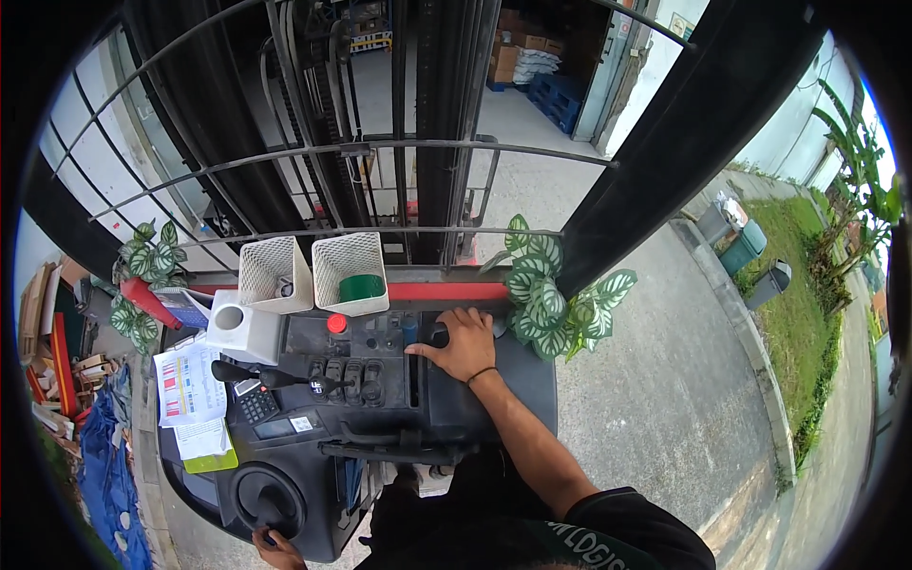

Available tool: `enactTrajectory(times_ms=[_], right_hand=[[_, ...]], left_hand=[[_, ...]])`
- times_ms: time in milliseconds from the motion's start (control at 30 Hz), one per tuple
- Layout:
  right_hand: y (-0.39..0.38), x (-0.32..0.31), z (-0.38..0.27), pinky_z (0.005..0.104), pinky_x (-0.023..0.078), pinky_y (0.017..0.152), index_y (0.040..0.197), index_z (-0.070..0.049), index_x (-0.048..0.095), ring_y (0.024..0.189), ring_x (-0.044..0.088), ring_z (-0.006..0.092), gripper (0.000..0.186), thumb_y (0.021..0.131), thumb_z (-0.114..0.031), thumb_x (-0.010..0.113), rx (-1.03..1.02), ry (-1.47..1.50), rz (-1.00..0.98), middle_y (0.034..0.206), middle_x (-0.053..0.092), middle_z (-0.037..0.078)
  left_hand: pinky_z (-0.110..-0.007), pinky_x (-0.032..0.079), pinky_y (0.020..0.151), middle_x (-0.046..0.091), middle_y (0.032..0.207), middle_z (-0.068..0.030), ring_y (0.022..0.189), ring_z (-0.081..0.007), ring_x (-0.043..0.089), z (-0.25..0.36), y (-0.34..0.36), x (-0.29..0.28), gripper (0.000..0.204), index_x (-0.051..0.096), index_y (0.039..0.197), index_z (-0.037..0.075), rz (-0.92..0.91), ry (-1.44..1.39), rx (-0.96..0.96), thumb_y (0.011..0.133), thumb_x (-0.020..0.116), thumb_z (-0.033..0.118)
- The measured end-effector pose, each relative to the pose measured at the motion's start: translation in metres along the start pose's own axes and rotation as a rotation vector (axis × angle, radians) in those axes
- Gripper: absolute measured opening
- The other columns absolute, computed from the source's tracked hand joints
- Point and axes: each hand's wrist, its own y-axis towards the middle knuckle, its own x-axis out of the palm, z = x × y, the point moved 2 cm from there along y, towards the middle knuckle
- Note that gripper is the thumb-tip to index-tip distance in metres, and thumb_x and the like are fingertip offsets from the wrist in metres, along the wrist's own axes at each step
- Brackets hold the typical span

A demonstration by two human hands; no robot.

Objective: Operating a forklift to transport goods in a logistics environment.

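I stand at the console of a forklift. My right hand (466,344) curls over a black knob (440,334) at the console's right side, thumb stretched to the left; the palm hides most of that knob. Low on the left, my left hand (278,551) has its fingers at the lower rim of the black steering wheel (269,499), and part of it is cut off by the picture's edge. Between the hands stand a row of black levers (347,382), a longer black lever (266,377) and a red button (337,324).
White baskets (271,275) stand behind the console, one with a green tape roll (361,287). Papers (188,385) and a calculator (257,406) lie left. Leafy plants (546,290) flank it. Ahead rise the mast (442,114) and guard bars; blue pallets (556,102) stand beyond.
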Motion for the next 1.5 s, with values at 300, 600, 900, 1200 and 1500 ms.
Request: enactTrajectory(times_ms=[300,600,900,1200,1500], right_hand=[[-0.003,0.002,-0.003,0.0421,0.039,0.098,0.105,-0.004,0.076,0.105,0.059,0.0269,0.084,0.068,-0.08,0.076,0.01,0.0,-0.061,0.102,0.07,0.009],[-0.006,0.005,-0.005,0.0421,0.04,0.092,0.098,-0.005,0.074,0.1,0.06,0.0275,0.082,0.064,-0.08,0.078,-0.008,-0.008,-0.044,0.098,0.068,0.008],[-0.021,0.005,-0.017,0.0425,0.04,0.094,0.101,-0.005,0.074,0.103,0.059,0.0285,0.084,0.061,-0.079,0.08,-0.075,0.016,-0.009,0.098,0.067,0.009],[-0.023,-0.006,-0.011,0.0435,0.039,0.101,0.111,-0.005,0.073,0.11,0.059,0.029,0.094,0.058,-0.083,0.08,-0.014,0.01,-0.032,0.107,0.069,0.01],[-0.028,0.006,-0.04,0.0459,0.038,0.104,0.117,-0.008,0.072,0.115,0.057,0.0302,0.099,0.053,-0.084,0.08,-0.118,0.004,-0.082,0.114,0.066,0.01]], left_hand=[[-0.047,0.046,0.08,0.055,0.087,-0.0209,0.083,-0.04,0.056,0.011,-0.019,0.017,0.024,0.056,0.096,-0.004,-0.037,-0.005,0.241,0.097,0.055,0.02],[-0.052,0.043,0.084,0.056,0.088,-0.0226,0.088,-0.0438,0.056,0.05,-0.02,0.023,0.021,0.055,0.095,-0.003,-0.1,-0.021,0.109,0.097,0.056,0.018],[-0.053,0.043,0.081,0.057,0.087,-0.0235,0.086,-0.0456,0.055,0.039,-0.012,0.006,0.017,0.057,0.091,-0.003,-0.223,-0.005,0.228,0.09,0.058,0.013],[-0.053,0.046,0.078,0.059,0.084,-0.0214,0.085,-0.0459,0.058,0.034,-0.014,0.001,0.015,0.059,0.09,0.0,-0.215,0.027,0.346,0.087,0.061,0.015],[-0.053,0.046,0.075,0.061,0.083,-0.0209,0.082,-0.0448,0.059,0.018,-0.006,-0.015,0.013,0.061,0.09,0.0,-0.096,-0.018,0.32,0.087,0.06,0.013]])
